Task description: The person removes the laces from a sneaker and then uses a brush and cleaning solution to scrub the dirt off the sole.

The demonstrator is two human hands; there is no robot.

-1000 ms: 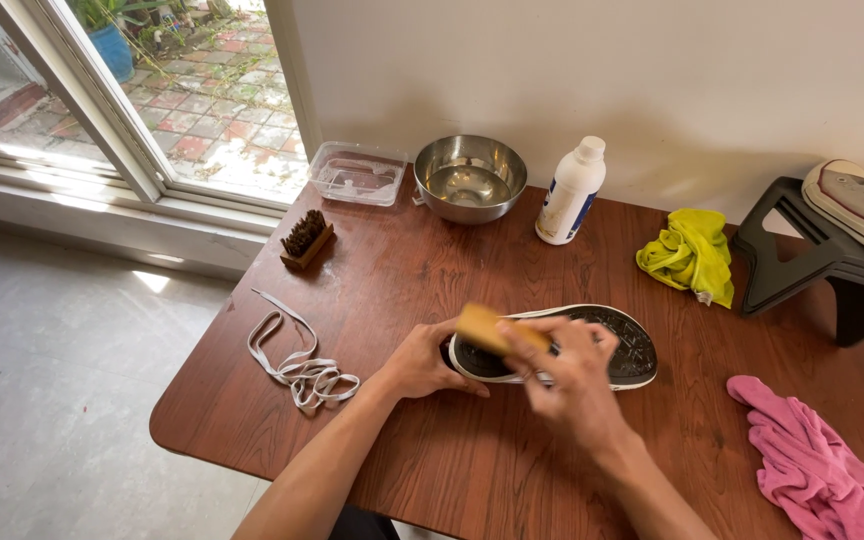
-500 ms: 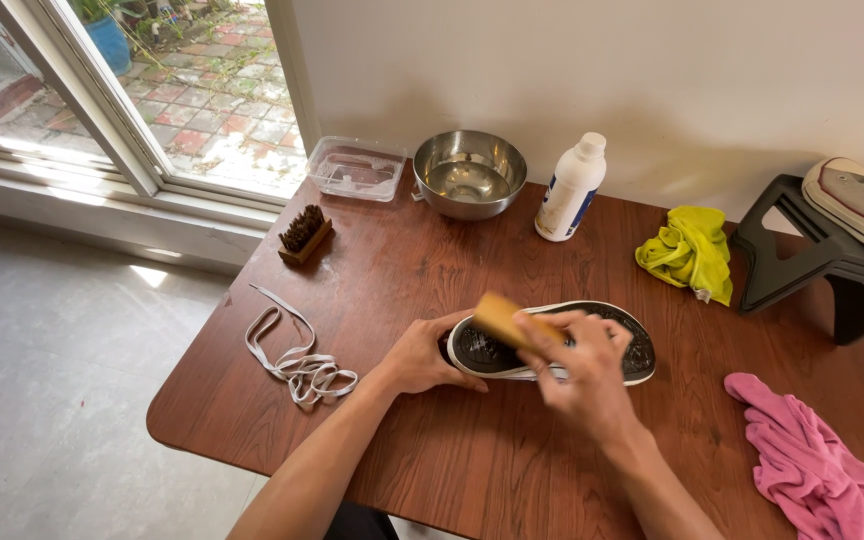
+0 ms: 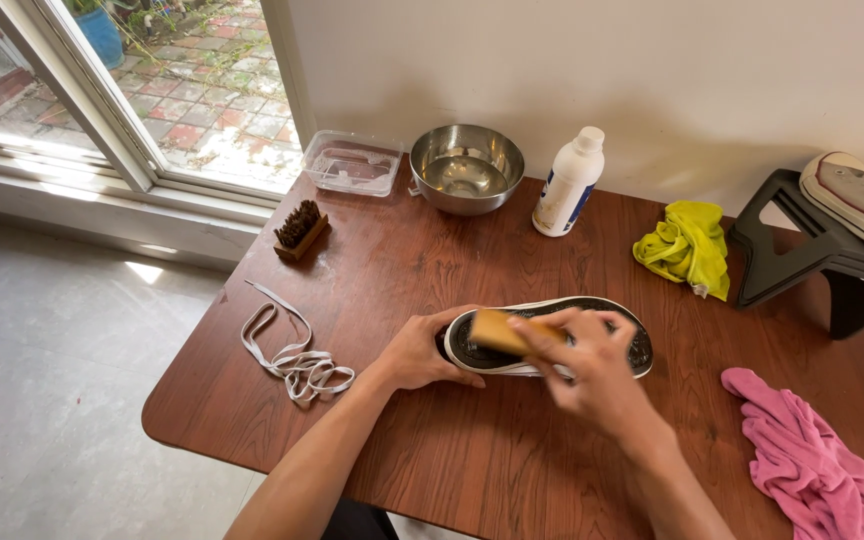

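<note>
Your L hand [image 3: 420, 352] gripping upturned shoe [image 3: 612, 330] heel, R hand [image 3: 592, 375] pressing tan brush [image 3: 497, 331] on sole, wooden bench [image 3: 512, 450], window beside, grey floor.

Sneaker [image 3: 592, 345] lies sole-up on the table; tan block [image 3: 497, 331] — perhaps a brush — atop its sole.

A wooden table [image 3: 432, 460] stands against a cream wall [image 3: 572, 60], beside a sunlit window [image 3: 142, 90] and grey floor [image 3: 52, 380]
</note>
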